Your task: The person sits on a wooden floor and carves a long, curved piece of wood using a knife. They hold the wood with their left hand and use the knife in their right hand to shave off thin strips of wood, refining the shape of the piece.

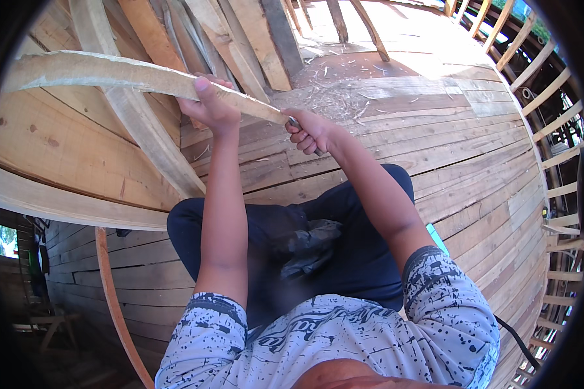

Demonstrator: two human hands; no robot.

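Short-sleeved pale grey shirt (344,337) with dark speckles and printed pattern, dark navy trousers (344,246), bare forearms

The left hand (209,104) grips a long, curved strip of pale wood (130,72) from below, thumb on top. The right hand (310,131) is closed around a thin metal tool (294,122) at the strip's near end. Wood shavings (334,97) lie on the curved plank floor (474,149) beyond, and a crumpled dark cloth (308,246) rests in the person's lap.
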